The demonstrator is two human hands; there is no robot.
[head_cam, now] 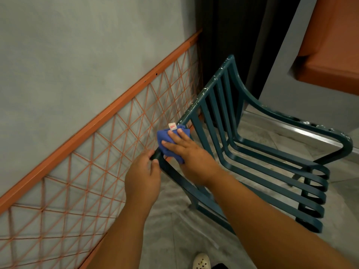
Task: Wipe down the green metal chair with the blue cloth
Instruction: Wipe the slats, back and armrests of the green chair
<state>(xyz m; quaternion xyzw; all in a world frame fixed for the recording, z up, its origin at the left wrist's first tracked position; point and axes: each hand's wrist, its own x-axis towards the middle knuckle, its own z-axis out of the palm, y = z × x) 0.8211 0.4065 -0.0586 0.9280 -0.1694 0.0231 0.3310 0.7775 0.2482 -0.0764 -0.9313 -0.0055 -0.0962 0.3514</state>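
Note:
The green metal chair [258, 152] stands on the floor, made of slatted bars with chipped paint along its top rail. My left hand [142, 178] grips the near corner of the chair's frame where the top rail bends into the armrest. Just right of it, my right hand [186, 152] presses the bunched blue cloth [167, 140] against that same corner. A small white tag sticks up from the cloth. The cloth's underside is hidden by my fingers.
An orange-framed lattice panel [93, 167] runs along the grey wall, close to the chair's left side. An orange tabletop [330, 45] juts in at the upper right. A dark gap lies behind the chair. My light shoe [201, 261] shows on the grey floor below.

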